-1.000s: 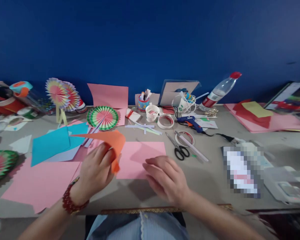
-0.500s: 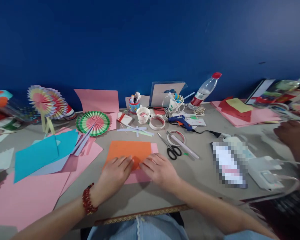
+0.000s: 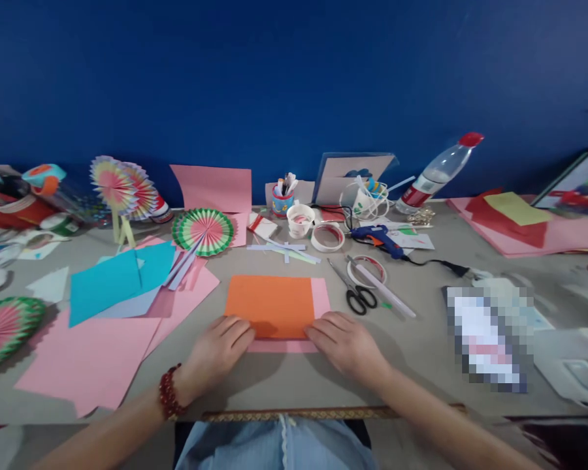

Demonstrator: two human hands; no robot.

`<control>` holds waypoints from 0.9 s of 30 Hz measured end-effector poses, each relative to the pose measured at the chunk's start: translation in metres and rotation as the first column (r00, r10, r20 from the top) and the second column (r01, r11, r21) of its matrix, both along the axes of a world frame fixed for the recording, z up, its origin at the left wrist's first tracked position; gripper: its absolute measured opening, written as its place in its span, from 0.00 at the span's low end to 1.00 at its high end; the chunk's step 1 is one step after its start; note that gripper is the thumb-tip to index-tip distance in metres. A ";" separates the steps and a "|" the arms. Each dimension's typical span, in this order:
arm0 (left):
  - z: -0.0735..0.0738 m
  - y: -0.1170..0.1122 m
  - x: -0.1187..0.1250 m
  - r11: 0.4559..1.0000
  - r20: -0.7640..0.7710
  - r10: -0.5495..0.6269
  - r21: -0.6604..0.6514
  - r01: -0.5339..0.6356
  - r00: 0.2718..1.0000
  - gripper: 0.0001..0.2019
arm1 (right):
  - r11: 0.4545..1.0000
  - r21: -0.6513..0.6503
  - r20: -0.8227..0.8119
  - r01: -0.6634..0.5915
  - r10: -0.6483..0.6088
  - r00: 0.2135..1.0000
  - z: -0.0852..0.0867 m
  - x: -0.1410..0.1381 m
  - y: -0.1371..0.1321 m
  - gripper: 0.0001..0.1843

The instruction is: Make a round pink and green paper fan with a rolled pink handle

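A folded sheet of orange paper [image 3: 274,303] lies flat over a pink sheet [image 3: 321,295], which shows along its right side and near edge. At the orange paper's near left corner, my left hand [image 3: 223,346] has its fingers drawn together on the edge. My right hand [image 3: 347,346] grips the near right corner in the same way, also touching the pink sheet. Both thumbs are mostly hidden. Just beyond my right hand lie black-handled scissors [image 3: 361,300].
Pink sheets [image 3: 98,352] and blue paper [image 3: 112,281] lie at left, near pleated paper fans [image 3: 203,232]. Behind are tape rolls [image 3: 327,237], a glue gun [image 3: 379,238] and a tilted bottle [image 3: 441,173]. A blurred-out object [image 3: 485,339] and a power strip [image 3: 578,365] are at right.
My hands have moved apart, from the middle of the orange paper out to its near corners. The view has shifted left, and the other person's hand at right has almost left it.
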State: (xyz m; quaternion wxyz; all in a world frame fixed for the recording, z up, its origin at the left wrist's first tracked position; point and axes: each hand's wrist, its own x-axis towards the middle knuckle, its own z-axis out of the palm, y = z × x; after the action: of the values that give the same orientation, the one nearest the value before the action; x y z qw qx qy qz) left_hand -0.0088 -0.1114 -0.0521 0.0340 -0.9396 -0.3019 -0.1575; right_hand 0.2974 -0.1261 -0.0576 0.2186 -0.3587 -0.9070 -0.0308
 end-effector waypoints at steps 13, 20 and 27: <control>-0.005 -0.004 -0.010 0.988 0.031 0.064 -0.146 -0.058 0.998 0.09 | 0.989 -0.146 -0.102 -0.012 -0.003 0.995 0.000 0.010 -0.002 0.12; -0.004 -0.001 -0.025 0.996 0.074 0.087 -0.033 -0.085 0.993 0.12 | 0.999 -0.045 -0.144 0.030 -0.036 0.989 -0.004 0.011 -0.003 0.12; -0.011 0.001 -0.036 0.996 0.065 0.087 -0.031 -0.085 0.994 0.12 | 0.996 -0.083 -0.091 0.026 -0.033 0.995 -0.015 0.007 0.000 0.12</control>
State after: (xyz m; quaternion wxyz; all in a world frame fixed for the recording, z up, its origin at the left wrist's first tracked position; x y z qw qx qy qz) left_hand -0.0445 -0.1103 -0.0632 0.0175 -0.9204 -0.3453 -0.1827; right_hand 0.3046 -0.1265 -0.0722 0.2451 -0.3817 -0.8910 0.0196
